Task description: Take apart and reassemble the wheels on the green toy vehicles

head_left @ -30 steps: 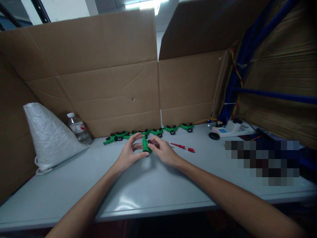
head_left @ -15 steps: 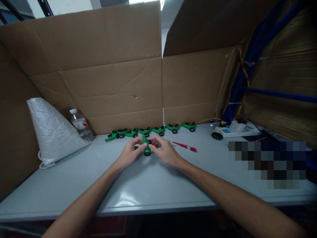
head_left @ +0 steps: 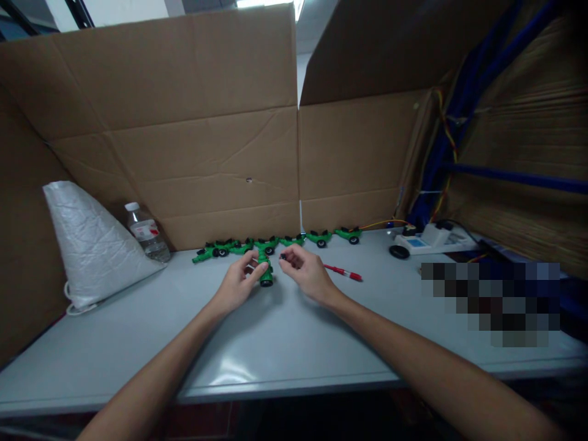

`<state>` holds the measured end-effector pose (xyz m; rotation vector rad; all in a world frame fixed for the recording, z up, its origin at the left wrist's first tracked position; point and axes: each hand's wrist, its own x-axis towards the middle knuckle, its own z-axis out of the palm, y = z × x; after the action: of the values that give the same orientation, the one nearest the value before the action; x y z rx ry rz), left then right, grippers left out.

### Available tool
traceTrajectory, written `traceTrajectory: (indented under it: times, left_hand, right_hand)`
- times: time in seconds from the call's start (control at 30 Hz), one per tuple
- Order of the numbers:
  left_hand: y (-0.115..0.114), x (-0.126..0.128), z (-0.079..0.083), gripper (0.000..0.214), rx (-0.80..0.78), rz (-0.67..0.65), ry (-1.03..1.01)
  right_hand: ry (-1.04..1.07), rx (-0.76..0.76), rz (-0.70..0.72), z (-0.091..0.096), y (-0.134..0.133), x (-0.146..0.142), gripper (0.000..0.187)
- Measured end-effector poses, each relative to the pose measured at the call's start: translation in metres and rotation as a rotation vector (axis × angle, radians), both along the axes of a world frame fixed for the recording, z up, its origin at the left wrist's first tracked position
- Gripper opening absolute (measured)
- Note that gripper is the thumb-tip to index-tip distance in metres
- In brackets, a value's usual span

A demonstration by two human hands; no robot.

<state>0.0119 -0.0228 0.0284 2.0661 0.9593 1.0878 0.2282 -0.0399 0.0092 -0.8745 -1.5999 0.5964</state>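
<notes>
A small green toy car (head_left: 265, 271) with black wheels stands nose-up on the grey table (head_left: 257, 343), pinched between the fingers of my left hand (head_left: 237, 283). A short way right of it, my right hand (head_left: 307, 274) has its fingertips pinched on a tiny dark part (head_left: 282, 257) that I cannot make out. The two hands are apart. Behind them, a row of several green toy cars (head_left: 275, 243) lines the foot of the cardboard wall.
A red pen (head_left: 343, 272) lies right of my right hand. A white bag (head_left: 87, 245) and a water bottle (head_left: 143, 233) stand at the left. A white device with cables (head_left: 425, 239) sits at the right. Cardboard walls (head_left: 184, 153) enclose the back and sides.
My right hand has come off the green car and moved slightly right with a tiny dark part in its fingertips. My left hand keeps hold of the car.
</notes>
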Motion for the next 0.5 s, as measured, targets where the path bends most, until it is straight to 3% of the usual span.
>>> traceTrajectory:
  times: [0.1,0.23,0.37,0.5]
  left_hand:
    - [0.007,-0.005,-0.002,0.032,-0.022,0.045,-0.084]
    - [0.016,-0.008,-0.005,0.036,-0.054,0.096,-0.209]
    - [0.017,-0.006,-0.004,0.041,-0.109,0.111,-0.286]
    - [0.017,-0.004,-0.004,0.043,-0.156,0.111,-0.375]
  right_hand:
    - [-0.026,0.021,-0.123,0.003,0.01,0.015,0.017]
    - [-0.359,0.128,-0.281,-0.002,0.022,0.031,0.007]
    - [-0.671,0.114,-0.214,-0.012,0.022,0.031,0.006]
    - [-0.842,0.135,-0.094,-0.017,0.016,0.026,0.006]
